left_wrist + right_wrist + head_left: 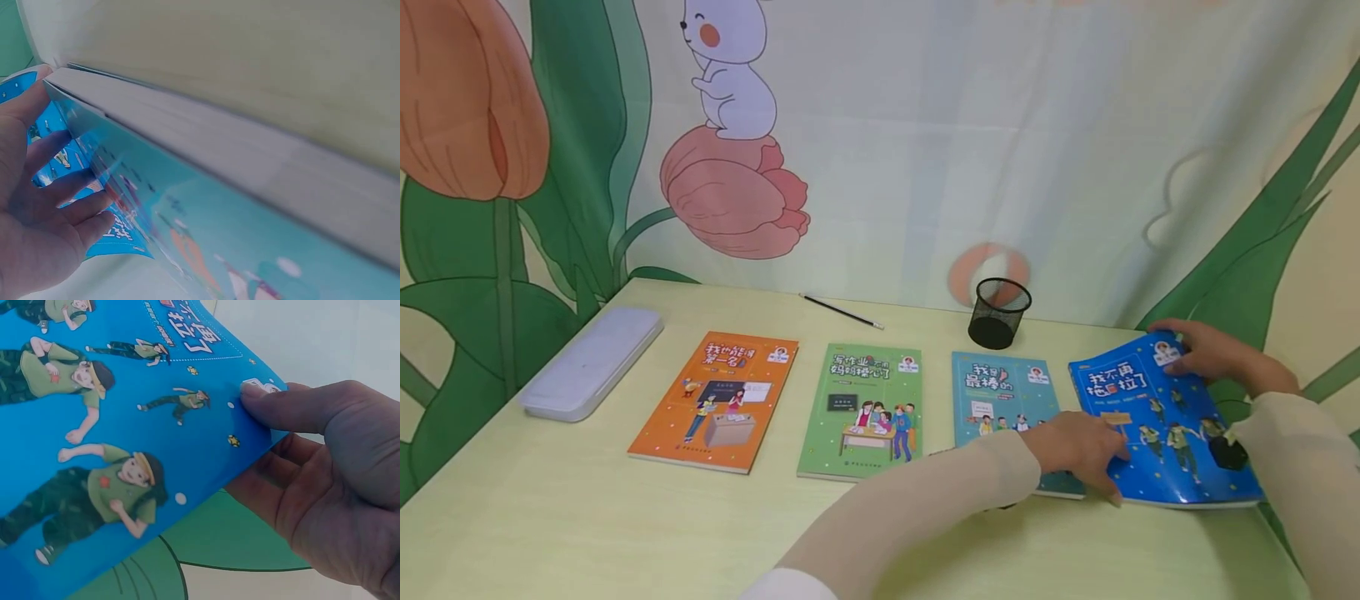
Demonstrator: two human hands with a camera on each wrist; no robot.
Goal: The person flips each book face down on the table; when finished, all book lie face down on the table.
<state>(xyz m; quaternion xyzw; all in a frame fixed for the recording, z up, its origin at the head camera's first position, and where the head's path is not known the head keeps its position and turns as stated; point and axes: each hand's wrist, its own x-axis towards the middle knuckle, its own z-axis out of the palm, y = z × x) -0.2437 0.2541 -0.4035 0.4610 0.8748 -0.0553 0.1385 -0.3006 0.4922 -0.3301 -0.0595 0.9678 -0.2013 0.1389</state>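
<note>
My right hand (1217, 354) pinches the upper right corner of a blue book (1165, 458), thumb on the cover and fingers underneath, as the right wrist view shows. That corner bends up from the table in the head view. My left hand (1078, 450) reaches across the lower right part of a teal book (1003, 387), its fingertips right at the blue book's left edge. In the left wrist view, the left fingers (81, 206) are spread and loosely extended beside the teal book's edge. Forearm and hand hide the teal book's lower part.
A green book (865, 408) and an orange book (718, 400) lie further left, in a row. A white case (591, 362) sits at the table's left edge. Behind the row are a pencil (842, 311) and a black mesh pen holder (998, 312), before a printed curtain (880, 167).
</note>
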